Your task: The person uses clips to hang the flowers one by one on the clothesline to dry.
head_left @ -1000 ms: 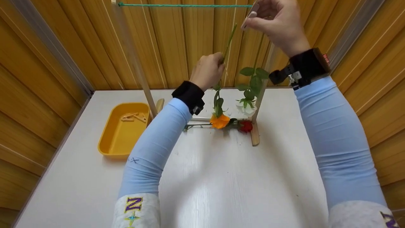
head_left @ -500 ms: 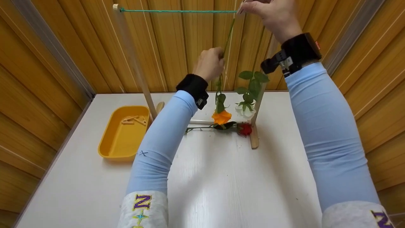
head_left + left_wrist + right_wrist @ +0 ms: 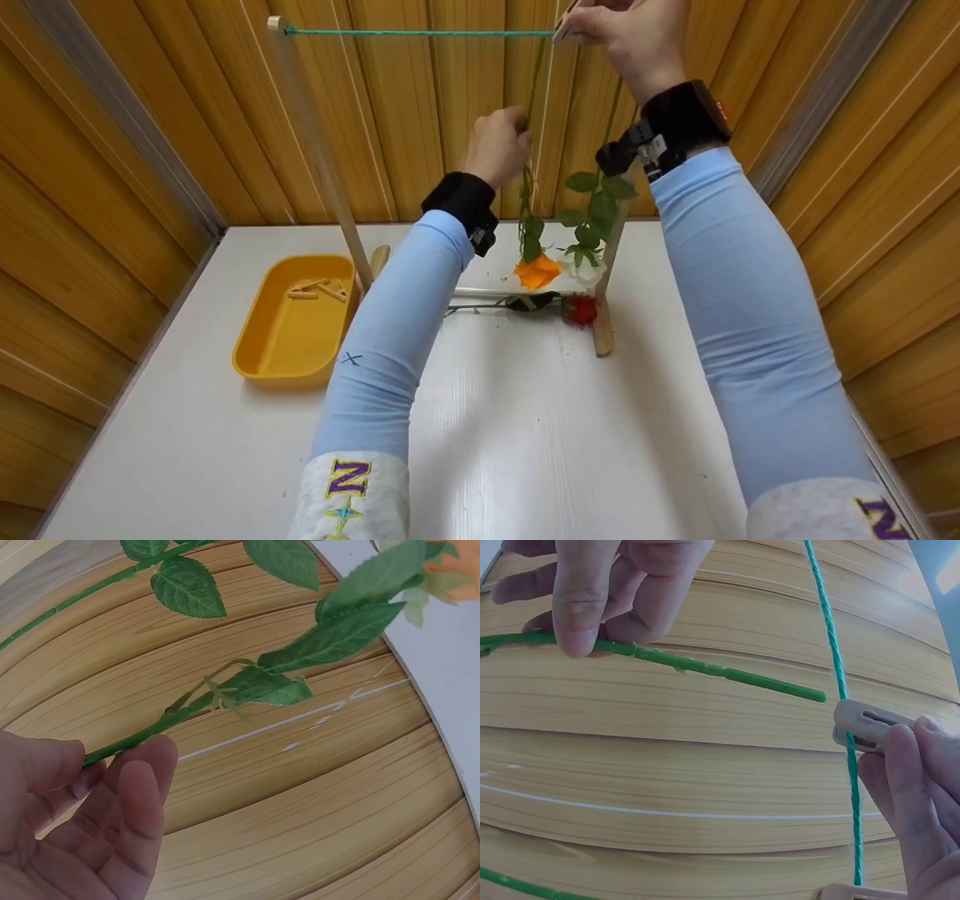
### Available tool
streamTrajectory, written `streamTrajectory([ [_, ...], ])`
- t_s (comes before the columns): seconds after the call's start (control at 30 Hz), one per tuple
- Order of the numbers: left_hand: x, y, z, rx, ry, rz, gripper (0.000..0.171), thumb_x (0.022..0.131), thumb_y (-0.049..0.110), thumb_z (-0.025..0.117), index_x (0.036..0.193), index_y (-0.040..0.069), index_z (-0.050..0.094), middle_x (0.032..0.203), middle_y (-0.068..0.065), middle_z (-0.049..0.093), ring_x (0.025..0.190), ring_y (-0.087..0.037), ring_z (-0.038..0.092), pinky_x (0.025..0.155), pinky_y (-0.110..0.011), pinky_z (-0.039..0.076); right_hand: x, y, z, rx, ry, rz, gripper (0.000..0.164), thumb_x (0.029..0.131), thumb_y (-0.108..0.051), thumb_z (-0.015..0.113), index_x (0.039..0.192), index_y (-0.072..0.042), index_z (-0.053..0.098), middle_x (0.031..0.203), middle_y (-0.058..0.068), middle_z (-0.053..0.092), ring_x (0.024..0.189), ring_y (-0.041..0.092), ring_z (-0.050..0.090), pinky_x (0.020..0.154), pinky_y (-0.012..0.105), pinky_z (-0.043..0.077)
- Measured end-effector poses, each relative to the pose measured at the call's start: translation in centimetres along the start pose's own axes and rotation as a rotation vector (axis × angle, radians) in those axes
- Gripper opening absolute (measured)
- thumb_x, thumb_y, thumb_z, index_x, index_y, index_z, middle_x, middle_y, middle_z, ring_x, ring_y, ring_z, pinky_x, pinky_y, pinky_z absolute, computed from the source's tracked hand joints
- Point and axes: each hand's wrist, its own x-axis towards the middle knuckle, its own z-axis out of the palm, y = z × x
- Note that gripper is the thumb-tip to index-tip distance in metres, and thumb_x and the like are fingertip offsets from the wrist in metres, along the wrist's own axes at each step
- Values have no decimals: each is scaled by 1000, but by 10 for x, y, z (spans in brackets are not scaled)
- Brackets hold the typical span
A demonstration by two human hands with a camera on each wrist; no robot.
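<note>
Wood-patterned panels [image 3: 465, 112] rise behind a white table [image 3: 562, 450], a green cord [image 3: 420, 32] strung above it. Below the cord, the left hand [image 3: 495, 146] pinches the stem of an orange rose [image 3: 537, 271], bloom downward. At the cord, the right hand [image 3: 637, 37] grips a clothespin [image 3: 870, 724]. Beneath the cord, a red rose [image 3: 580, 309] lies on the table.

R hand [image 3: 641, 41] part. cut off, head cam; orange flower [image 3: 456, 574] likewise, L wrist cam
</note>
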Motion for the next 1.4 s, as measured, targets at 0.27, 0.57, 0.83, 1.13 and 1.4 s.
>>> streamTrajectory([
  [0.27,3,0,1,17,16,24,24,108,14,53,124,6,68,123,-9,71,106,-18,64,89,-29,51,0,2,2,31,7,43,15,95,3,69,108,-2,71,97,6,71,93,19,72,81,22,59],
  [0.57,4,3,3,11,25,36,21,108,14,53,120,5,68,119,-10,71,98,-17,62,86,-29,52,0,-1,2,-42,-1,93,23,94,-2,72,117,-2,70,102,3,68,96,17,71,72,17,57],
  [0.83,2,-1,1,8,11,28,20,108,15,54,119,7,68,119,-9,71,98,-17,62,84,-28,51,-1,-2,3,-137,-34,128,26,96,-8,72,122,-2,70,108,1,68,108,20,69,77,18,58],
  [1.13,4,-3,0,28,6,47,22,108,15,55,121,7,69,120,-8,72,101,-17,64,85,-28,53,1,-1,3,-188,-54,134,29,97,-9,72,125,-2,69,111,2,68,108,17,68,78,18,58],
  [1.4,3,-4,-3,5,12,59,22,109,15,53,121,7,69,119,-8,71,96,-15,62,82,-25,52,3,-3,4,-184,-75,130,25,97,-8,71,121,-3,71,103,-2,67,100,12,68,78,17,57],
])
